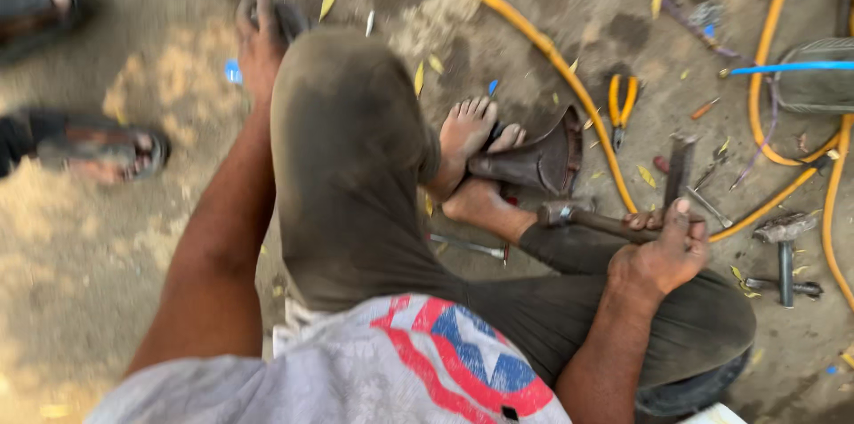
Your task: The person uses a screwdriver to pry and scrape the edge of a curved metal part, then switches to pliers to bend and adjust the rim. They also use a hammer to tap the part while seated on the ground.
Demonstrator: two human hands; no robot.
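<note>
— What's nearest to the camera?

— The right hand (663,255), low on the right over the folded leg. Its fingers are wrapped tight around the wooden handle of a hammer (592,220), thumb up; the metal head points left, just beside the ankle.

— And just past it?

— A dark rusty metal funnel-shaped piece (538,160) lies on its side, pinned between the bare feet (467,135), its wide mouth turned right. A thin metal rod (467,246) lies on the ground under the leg.

— The other hand?

— The left hand (258,41) is stretched far out beyond the raised knee, resting on the dirt ground (116,299) beside a dark sandal. It is blurred, so I cannot tell whether the fingers are spread or pressed together.

— What lies around?

— To the right, a second hammer (785,246) on the ground, yellow-handled pliers (621,104) further out, and a yellow hose (534,37) curving across. At far left, someone else's sandalled feet (98,150).
</note>
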